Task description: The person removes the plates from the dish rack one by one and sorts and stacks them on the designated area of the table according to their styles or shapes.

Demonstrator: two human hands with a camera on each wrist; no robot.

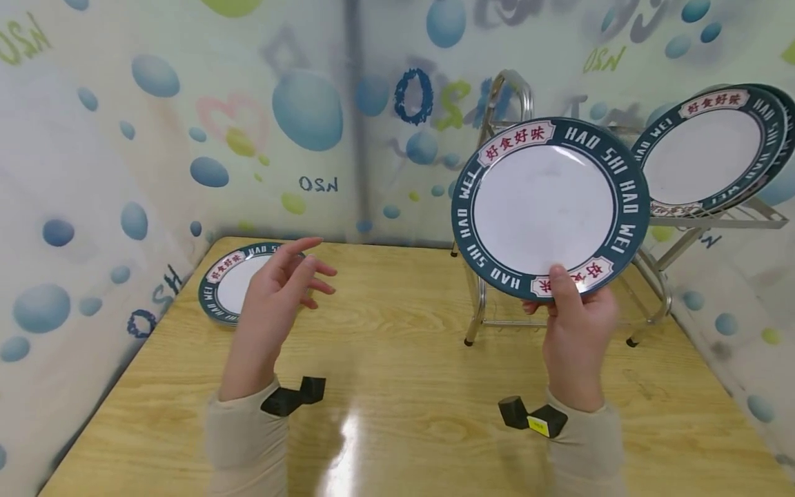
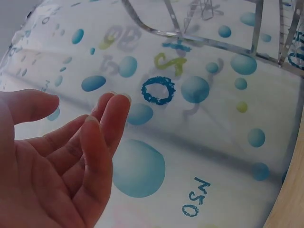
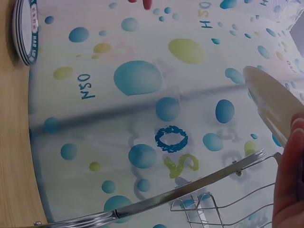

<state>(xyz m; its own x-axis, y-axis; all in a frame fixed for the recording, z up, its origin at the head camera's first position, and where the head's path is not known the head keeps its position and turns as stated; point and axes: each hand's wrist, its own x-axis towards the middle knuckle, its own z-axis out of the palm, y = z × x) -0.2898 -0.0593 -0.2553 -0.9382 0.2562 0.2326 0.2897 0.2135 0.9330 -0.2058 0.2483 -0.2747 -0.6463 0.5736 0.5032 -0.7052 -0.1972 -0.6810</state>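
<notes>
My right hand [image 1: 580,338] grips a round plate [image 1: 546,207] by its lower edge, thumb on the front. The plate is white with a dark teal lettered rim, and it is held up before a metal dish rack. In the right wrist view the plate [image 3: 273,99] shows its pale underside beside my fingers. My left hand [image 1: 282,293] hovers with loosely bent fingers and holds nothing. Behind it on the table lie plates [image 1: 225,304] of the same design, apparently stacked and partly hidden by the hand. In the left wrist view the left hand [image 2: 71,156] is empty.
The metal rack [image 1: 478,304] stands at the table's back right. Similar plates [image 1: 702,159] lean on its upper right shelf. A wooden table [image 1: 385,359] spans the foreground. Bubble-patterned wall covering [image 1: 248,159] closes off the back and sides.
</notes>
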